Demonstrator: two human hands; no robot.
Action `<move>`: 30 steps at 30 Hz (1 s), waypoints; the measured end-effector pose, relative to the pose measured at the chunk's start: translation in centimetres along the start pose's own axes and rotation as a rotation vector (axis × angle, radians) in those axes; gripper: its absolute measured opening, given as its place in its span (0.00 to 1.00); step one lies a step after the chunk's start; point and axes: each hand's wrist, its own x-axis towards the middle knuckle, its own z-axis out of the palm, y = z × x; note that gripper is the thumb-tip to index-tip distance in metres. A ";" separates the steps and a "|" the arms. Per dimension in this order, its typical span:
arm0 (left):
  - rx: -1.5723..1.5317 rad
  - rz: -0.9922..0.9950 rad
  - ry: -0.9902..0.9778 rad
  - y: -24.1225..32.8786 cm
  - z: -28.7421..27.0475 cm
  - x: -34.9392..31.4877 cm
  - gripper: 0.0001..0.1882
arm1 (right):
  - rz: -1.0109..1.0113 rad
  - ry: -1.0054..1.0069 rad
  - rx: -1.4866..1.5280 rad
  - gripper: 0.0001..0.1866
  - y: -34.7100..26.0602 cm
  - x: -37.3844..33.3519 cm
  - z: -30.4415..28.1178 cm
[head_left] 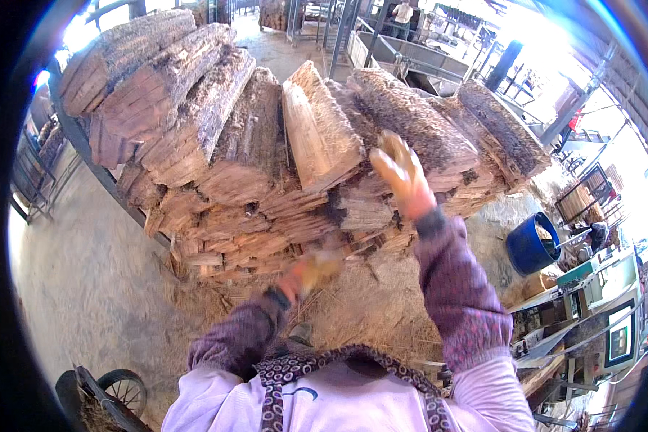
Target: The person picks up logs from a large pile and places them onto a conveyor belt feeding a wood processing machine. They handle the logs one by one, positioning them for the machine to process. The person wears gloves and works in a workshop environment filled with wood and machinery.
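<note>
A tall stack of split wood point(245, 173) with rough bark stands in front of me. My right hand point(398, 173), in a yellow and orange work glove, is raised with its fingers stretched out, open and holding nothing. It is over the stack's front, between a pale split log point(320, 133) and a thick bark-covered log point(414, 119); I cannot tell whether it touches either. Lower down, my left hand point(312, 272), gloved alike, is smeared by motion in front of the stack's lower pieces. Its fingers cannot be made out. Purple patterned sleeves cover both forearms.
A blue barrel point(533, 243) stands to the right of the stack. Nearer on that side is a machine with a screen point(619, 333). A spoked wheel point(122, 392) is at the lower left. A dark curved metal bar point(86, 144) runs along the stack's left. Another person point(402, 14) stands far back.
</note>
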 end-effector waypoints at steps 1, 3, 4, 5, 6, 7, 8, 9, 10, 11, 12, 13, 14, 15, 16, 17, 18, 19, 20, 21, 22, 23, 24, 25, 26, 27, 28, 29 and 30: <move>-0.309 -0.031 0.093 3.1 -1.5 1.8 0.33 | -0.067 -0.015 -0.075 0.33 2.4 3.4 0.4; -0.821 -0.061 0.142 11.6 -1.1 4.7 0.37 | 0.193 -0.039 0.157 0.35 7.8 7.5 2.3; -1.015 0.019 0.099 12.1 -2.6 5.7 0.41 | 0.337 -0.082 0.166 0.40 7.6 8.8 3.9; -1.071 0.073 0.033 11.8 -3.3 6.9 0.42 | 0.485 -0.123 0.170 0.47 7.4 9.9 5.4; -1.125 0.145 -0.010 11.0 -4.8 7.8 0.44 | 0.517 -0.171 0.197 0.46 6.0 10.5 6.7; -1.174 0.212 -0.080 11.3 -5.4 8.9 0.45 | 0.557 -0.177 0.182 0.46 5.9 10.7 6.6; -1.162 0.239 -0.047 11.3 -5.8 9.4 0.46 | 0.597 -0.183 0.168 0.45 5.8 10.7 6.7; -1.153 0.261 -0.010 11.1 -5.7 9.1 0.48 | 0.635 -0.083 0.446 0.43 3.2 10.0 7.8; -1.135 0.265 0.002 11.3 -4.8 9.2 0.49 | 0.645 -0.092 0.421 0.43 3.5 9.9 7.0; -1.206 0.240 -0.049 11.2 -4.5 9.8 0.48 | 0.654 -0.105 0.398 0.43 4.2 9.7 6.2; -1.201 0.263 -0.060 11.2 -4.5 9.6 0.48 | 0.592 -0.148 0.386 0.37 5.0 9.4 6.3; -1.194 0.290 -0.084 11.7 -4.2 9.5 0.48 | 0.482 -0.177 0.358 0.31 5.3 9.1 6.3; -1.188 0.318 -0.109 12.1 -4.0 9.4 0.48 | 0.404 -0.197 0.322 0.25 5.6 8.9 6.1; -1.193 0.280 -0.090 12.4 -4.0 8.8 0.47 | 0.312 -0.217 0.277 0.20 5.6 8.6 6.2; -1.201 0.241 -0.073 12.9 -3.9 8.0 0.46 | 0.277 -0.230 0.206 0.20 5.2 8.1 6.2; -1.194 0.192 -0.038 13.5 -3.6 7.1 0.46 | 0.239 -0.238 0.131 0.21 4.9 7.6 6.0; -1.201 0.170 -0.052 12.9 -3.5 6.8 0.45 | 0.200 -0.243 0.054 0.22 4.3 7.1 5.8; -1.209 0.146 -0.057 12.4 -3.4 6.3 0.45 | -0.078 -0.281 -0.194 0.22 3.9 6.1 5.2; -1.187 0.114 -0.051 11.6 -2.5 5.6 0.45 | -0.172 -0.273 -0.280 0.25 3.4 4.6 4.6; -1.167 0.082 -0.043 11.4 -1.3 4.3 0.45 | -0.170 -0.264 -0.304 0.28 2.3 3.0 4.1; -1.143 0.052 -0.020 10.5 -0.4 2.8 0.45 | -0.088 -0.259 -0.246 0.30 1.2 1.1 3.8; -1.005 0.045 -0.100 8.6 0.4 1.3 0.45 | 0.086 -0.247 -0.120 0.33 0.4 -1.3 3.5; -0.864 0.032 -0.186 6.6 1.2 -0.3 0.45 | 0.354 -0.208 0.159 0.34 0.1 -5.3 3.2; -0.726 0.019 -0.275 4.6 2.1 -2.0 0.45 | 0.611 -0.085 0.439 0.35 0.0 -9.4 2.9; -0.677 0.014 -0.354 2.6 2.3 -3.6 0.45 | 0.617 -0.028 0.548 0.36 -0.6 -13.9 2.3; -0.618 0.018 -0.416 0.9 1.2 -5.3 0.44 | 0.613 0.016 0.669 0.36 -1.1 -18.2 2.2; -1.068 0.134 -0.549 -0.6 -0.3 -4.7 0.44 | 0.394 -0.127 0.342 0.37 -1.1 -22.3 2.0; -1.072 0.162 -0.390 -0.2 -1.7 -4.5 0.42 | 0.160 -0.194 0.020 0.37 -0.9 -26.1 2.0; -1.055 0.187 -0.225 0.3 -3.3 -4.4 0.41 | 0.206 -0.240 -0.024 0.38 -1.5 -29.8 2.4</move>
